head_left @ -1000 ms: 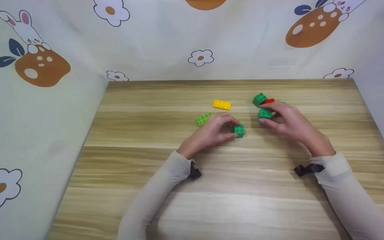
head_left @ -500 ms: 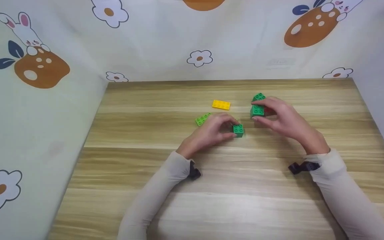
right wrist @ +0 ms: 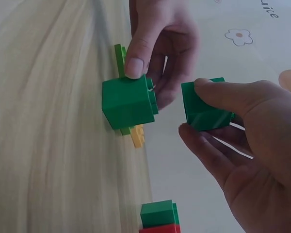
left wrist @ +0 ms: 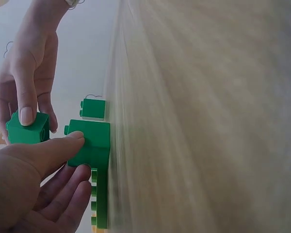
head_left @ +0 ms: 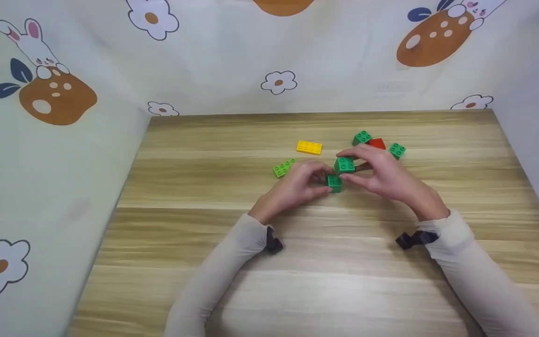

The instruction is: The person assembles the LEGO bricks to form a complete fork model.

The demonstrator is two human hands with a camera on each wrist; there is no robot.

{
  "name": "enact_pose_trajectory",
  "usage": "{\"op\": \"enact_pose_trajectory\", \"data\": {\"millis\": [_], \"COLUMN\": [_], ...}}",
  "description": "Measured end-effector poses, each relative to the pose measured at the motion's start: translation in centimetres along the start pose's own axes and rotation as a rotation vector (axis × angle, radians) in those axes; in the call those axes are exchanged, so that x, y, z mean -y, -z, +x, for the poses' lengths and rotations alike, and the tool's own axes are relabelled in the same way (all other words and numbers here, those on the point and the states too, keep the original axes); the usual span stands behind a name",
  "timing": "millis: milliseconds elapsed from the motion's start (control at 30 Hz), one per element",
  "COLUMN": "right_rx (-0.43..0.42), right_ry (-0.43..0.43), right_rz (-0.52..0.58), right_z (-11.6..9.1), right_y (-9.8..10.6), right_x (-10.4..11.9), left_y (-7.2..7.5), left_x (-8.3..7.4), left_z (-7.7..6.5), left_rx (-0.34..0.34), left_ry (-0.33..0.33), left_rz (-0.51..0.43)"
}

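Note:
My left hand [head_left: 300, 184] pinches a green toy building block [right wrist: 127, 101] standing on the wooden table, studs up. Thumb and fingers lie on opposite sides of it. Raised off the table, a second green building block [head_left: 345, 165] is held between the thumb and fingers of my right hand [head_left: 382, 174]. It hangs just above and to the right of the first block, overlapping its far corner in the head view. A gap shows between the two blocks in both wrist views. The left wrist view shows the raised block [left wrist: 28, 128] slightly tilted.
A light green flat brick [head_left: 283, 168] lies beside the left hand, partly covered by it. Behind it is a yellow flat brick [head_left: 309, 147]. Beyond the right hand sit a green block [head_left: 362, 137], a red piece [head_left: 377, 143] and another green block [head_left: 397, 150]. Patterned cloth [head_left: 213, 61] borders the table.
My right hand has carried its green block leftward to the one under my left hand, uncovering the red piece and a green block behind. The left hand has stayed in place.

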State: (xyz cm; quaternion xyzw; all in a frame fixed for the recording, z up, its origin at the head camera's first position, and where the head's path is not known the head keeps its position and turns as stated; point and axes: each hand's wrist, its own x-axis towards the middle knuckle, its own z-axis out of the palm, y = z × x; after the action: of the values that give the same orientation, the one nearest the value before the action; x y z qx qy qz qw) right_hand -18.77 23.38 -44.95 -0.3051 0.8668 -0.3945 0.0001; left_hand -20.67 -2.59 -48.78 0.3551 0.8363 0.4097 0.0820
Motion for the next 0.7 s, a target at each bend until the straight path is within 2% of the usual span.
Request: {"op": "enact_pose_trajectory", "data": {"millis": [267,500,700], "right_rx": [0.037,0.043,0.061], "right_ry": [-0.006,-0.005,-0.001], "right_rz": [0.049,0.048,0.029], "right_z": [0.1,0.1,0.1], "right_y": [-0.7,-0.8,-1.2], "right_x": [0.0,-0.1,-0.4], "left_y": [0.0,-0.1,-0.1], "left_x": [0.1,0.1,0.1], "left_z": [0.0,0.0,0.0], "left_rx": [0.006,0.001,0.002], "left_ry": [0.015,0.014,0.017], "left_rz": [-0.016,-0.043,-0.027]}}
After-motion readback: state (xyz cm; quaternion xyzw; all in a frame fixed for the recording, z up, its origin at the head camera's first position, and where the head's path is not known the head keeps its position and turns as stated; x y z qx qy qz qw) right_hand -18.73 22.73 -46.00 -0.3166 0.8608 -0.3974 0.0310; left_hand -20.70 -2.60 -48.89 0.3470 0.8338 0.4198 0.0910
